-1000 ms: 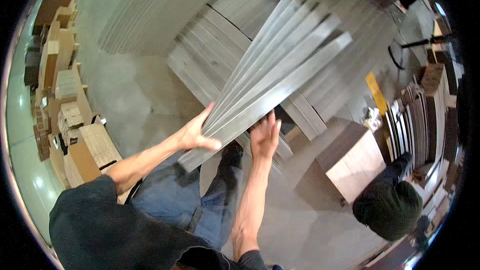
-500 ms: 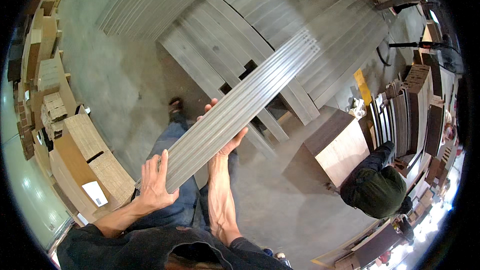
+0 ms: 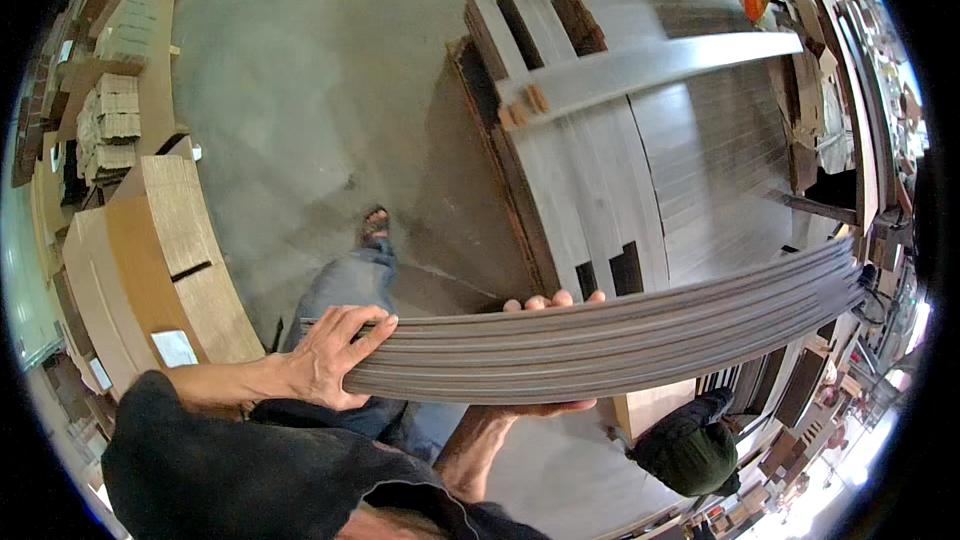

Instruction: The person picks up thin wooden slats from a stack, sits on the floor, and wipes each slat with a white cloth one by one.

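Note:
A stack of long, thin grey-brown boards [image 3: 620,348] lies across in front of me, its far end reaching out to the right. Over its left end, my left hand [image 3: 335,352] grips with the fingers on top. My right hand [image 3: 556,300] supports the middle from beneath; its fingertips curl over the far side, while part of the hand shows at the near side. The boards hide most of that palm. Beyond them stands a low pile of wide grey planks [image 3: 565,175], and a pale board [image 3: 660,72] lies across its top.
Cartons [image 3: 185,250] line the left side. My sandalled foot [image 3: 376,225] is on the concrete floor [image 3: 300,120], left of the plank pile. At lower right, a person in dark clothing [image 3: 690,452] bends beside a light wooden box [image 3: 655,408]. Cluttered stacks run along the right edge.
The boards have swung clockwise, from pointing up and right to lying nearly level across the view. My view has turned too, and both hands still hold the boards.

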Demonstrator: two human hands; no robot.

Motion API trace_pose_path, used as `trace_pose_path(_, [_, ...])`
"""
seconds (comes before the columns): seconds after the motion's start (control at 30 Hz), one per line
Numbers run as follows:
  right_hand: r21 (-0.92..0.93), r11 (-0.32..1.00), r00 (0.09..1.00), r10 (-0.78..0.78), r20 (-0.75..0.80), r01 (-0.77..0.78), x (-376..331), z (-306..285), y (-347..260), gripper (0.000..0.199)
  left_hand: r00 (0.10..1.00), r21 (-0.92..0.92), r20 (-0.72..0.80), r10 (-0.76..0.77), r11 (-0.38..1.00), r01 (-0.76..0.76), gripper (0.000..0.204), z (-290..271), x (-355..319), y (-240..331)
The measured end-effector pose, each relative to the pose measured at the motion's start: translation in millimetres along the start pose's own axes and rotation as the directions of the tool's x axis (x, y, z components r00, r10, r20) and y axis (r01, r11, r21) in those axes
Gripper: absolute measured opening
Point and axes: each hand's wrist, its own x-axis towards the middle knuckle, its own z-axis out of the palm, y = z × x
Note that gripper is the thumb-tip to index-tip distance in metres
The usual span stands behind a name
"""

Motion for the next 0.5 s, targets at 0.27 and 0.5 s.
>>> trace_pose_path(0.27, [-0.282,0.759,0.784,0.446,-0.433,-0.587,-28.3,103.2,169.7,0.086,0.946,-0.314,-0.031,-0.321,0.902,0.296,0.114,-103.1,-96.8,-99.2])
trace_pose_path(0.5, [-0.314,0.700,0.762,0.533,-0.369,-0.642,39.1,120.1,268.2,0.077,0.855,-0.560,0.078,-0.512,0.687,0.462,0.118,-142.7,-85.0,-145.4])
